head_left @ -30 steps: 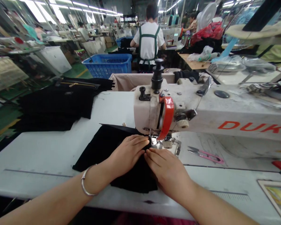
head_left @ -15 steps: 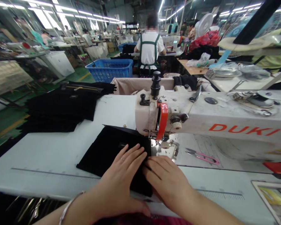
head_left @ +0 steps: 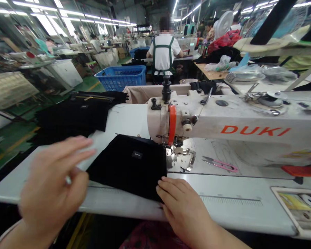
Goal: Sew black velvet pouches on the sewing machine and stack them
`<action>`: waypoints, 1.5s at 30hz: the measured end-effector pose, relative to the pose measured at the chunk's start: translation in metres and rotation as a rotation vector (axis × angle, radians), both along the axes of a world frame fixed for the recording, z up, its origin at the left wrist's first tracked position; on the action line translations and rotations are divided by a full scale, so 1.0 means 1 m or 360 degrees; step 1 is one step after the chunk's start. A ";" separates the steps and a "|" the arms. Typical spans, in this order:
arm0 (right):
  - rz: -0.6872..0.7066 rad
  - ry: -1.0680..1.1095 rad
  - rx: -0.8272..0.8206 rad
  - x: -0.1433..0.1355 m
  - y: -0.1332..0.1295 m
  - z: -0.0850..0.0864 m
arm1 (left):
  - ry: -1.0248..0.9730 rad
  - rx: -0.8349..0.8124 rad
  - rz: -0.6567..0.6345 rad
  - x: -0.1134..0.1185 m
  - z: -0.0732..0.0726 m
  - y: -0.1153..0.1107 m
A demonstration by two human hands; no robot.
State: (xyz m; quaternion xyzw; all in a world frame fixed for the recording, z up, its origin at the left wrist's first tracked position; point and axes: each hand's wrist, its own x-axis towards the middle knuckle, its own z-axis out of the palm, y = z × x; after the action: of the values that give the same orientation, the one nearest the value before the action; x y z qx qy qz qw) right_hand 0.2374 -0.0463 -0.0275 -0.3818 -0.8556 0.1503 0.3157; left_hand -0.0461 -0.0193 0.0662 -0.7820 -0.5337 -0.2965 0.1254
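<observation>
A black fabric piece (head_left: 126, 162) with a small label lies on the white machine table, its right edge beside the needle area of the white sewing machine (head_left: 202, 121). My right hand (head_left: 184, 204) is at the lower right corner of the fabric, fingers together and pressed on its edge. Raised over the table at the left, my left hand (head_left: 57, 176) is blurred by motion, off the fabric; its fingers look partly bent, and whether it holds anything is unclear. Pink-handled thread snips (head_left: 221, 165) lie on the machine bed to the right.
Stacked black pieces (head_left: 75, 114), the top one with a zipper, lie at the table's back left. Behind stand a blue basket (head_left: 121, 77) and a seated person (head_left: 163, 53) seen from behind. A framed panel (head_left: 300, 207) is at the right front.
My left hand has lifted off the fabric and moved left, uncovering the label. My right hand remains at the fabric's right edge, slightly lower on it. The view has shifted slightly.
</observation>
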 end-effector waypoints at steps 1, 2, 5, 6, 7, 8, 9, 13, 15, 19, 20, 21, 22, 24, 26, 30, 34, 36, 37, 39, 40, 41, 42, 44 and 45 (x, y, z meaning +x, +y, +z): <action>0.0048 -0.0059 -0.0030 0.005 0.001 0.002 | 0.0057 -0.0123 -0.0261 0.012 -0.008 -0.005; 0.0103 -0.0113 -0.0067 0.013 0.003 0.006 | 0.0150 -0.0288 -0.0526 0.025 -0.018 -0.009; 0.0118 -0.0334 -0.0042 0.047 0.021 0.018 | 0.0448 -0.0629 -0.0893 0.060 -0.051 -0.010; 0.0032 -0.0464 -0.0003 0.058 0.030 0.020 | 0.0486 -0.0661 -0.0947 0.066 -0.059 -0.007; -0.0050 -0.0551 0.0029 0.067 0.040 0.022 | 0.0497 -0.0663 -0.0995 0.070 -0.064 -0.005; -0.0097 -0.0607 0.0042 0.072 0.050 0.021 | 0.0499 -0.0659 -0.1032 0.071 -0.068 -0.003; -0.0153 -0.0629 0.0049 0.074 0.060 0.020 | 0.0498 -0.0658 -0.1055 0.070 -0.069 -0.001; -0.0414 -0.0535 0.0108 0.052 0.096 0.008 | 0.0457 -0.0766 -0.0995 0.066 -0.063 -0.005; -0.0495 -0.0497 0.0125 0.037 0.105 0.004 | 0.0421 -0.0821 -0.0943 0.067 -0.061 -0.009; -0.0410 -0.0485 0.0096 0.033 0.085 0.010 | 0.0340 -0.0782 -0.0904 0.069 -0.067 -0.010; -0.0333 -0.0456 0.0056 0.036 0.073 0.013 | 0.0307 -0.0736 -0.0926 0.068 -0.070 -0.009; -0.0226 -0.0391 -0.0017 0.039 0.059 0.016 | 0.0273 -0.0685 -0.0957 0.066 -0.072 -0.007; -0.0133 -0.0308 -0.0106 0.042 0.045 0.017 | 0.0245 -0.0643 -0.0989 0.065 -0.074 -0.006; -0.0004 -0.0192 -0.0248 0.043 0.019 0.017 | 0.0217 -0.0627 -0.1019 0.064 -0.077 -0.005; 0.0025 -0.0144 -0.0285 0.039 0.001 0.013 | 0.0200 -0.0678 -0.0961 0.066 -0.078 -0.006; -0.0008 -0.0133 -0.0193 0.025 -0.012 -0.001 | 0.0161 -0.0835 -0.0749 0.075 -0.075 -0.007; 0.0058 -0.0170 0.0016 0.020 -0.011 -0.007 | -0.0275 -0.0886 -0.0589 0.075 -0.059 0.003; 0.0132 -0.0157 0.0085 0.021 -0.011 -0.007 | -0.0484 -0.0831 -0.0547 0.070 -0.049 0.009; 0.0163 -0.0141 0.0104 0.022 -0.011 -0.007 | -0.0506 -0.0813 -0.0572 0.067 -0.045 0.012; 0.0195 -0.0109 0.0120 0.022 -0.011 -0.006 | -0.0371 -0.0841 -0.0759 0.064 -0.042 0.015; 0.0197 -0.0094 0.0129 0.022 -0.011 -0.006 | -0.0243 -0.0868 -0.0883 0.063 -0.042 0.015; 0.0195 -0.0081 0.0137 0.022 -0.011 -0.006 | -0.0093 -0.0886 -0.1000 0.063 -0.045 0.014; 0.0191 -0.0070 0.0145 0.022 -0.011 -0.007 | 0.0060 -0.0884 -0.1091 0.064 -0.048 0.013; 0.0178 -0.0054 0.0159 0.021 -0.011 -0.008 | 0.0323 -0.0836 -0.1190 0.068 -0.056 0.010; 0.0170 -0.0050 0.0168 0.020 -0.011 -0.010 | 0.0411 -0.0809 -0.1202 0.070 -0.061 0.008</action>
State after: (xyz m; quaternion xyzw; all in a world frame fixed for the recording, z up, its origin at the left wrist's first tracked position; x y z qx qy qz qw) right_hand 0.2576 -0.0574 -0.0370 -0.3209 -0.8862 0.1156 0.3135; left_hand 0.0242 -0.0114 0.0056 -0.9578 -0.2476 -0.0816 -0.1214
